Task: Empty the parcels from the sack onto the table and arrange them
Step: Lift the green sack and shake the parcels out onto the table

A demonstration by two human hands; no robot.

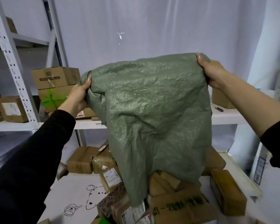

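Observation:
A green woven sack (152, 113) hangs upside down in the middle of the view, limp, its mouth pointing down. My left hand (78, 96) grips its upper left corner and my right hand (212, 70) grips its upper right corner, both raised above the table. Under the sack's mouth a heap of brown cardboard parcels (181, 206) lies on the white table (73, 186), among them a large box with printed characters and a long taped box (228, 191) at the right. The sack hides the middle of the heap.
A white metal shelf rack (14, 68) at the left holds boxes, one with green tape (53, 97). More cardboard boxes (82, 159) lie behind the table's far left. A shelf at the right carries another box (221, 99). White curtain behind.

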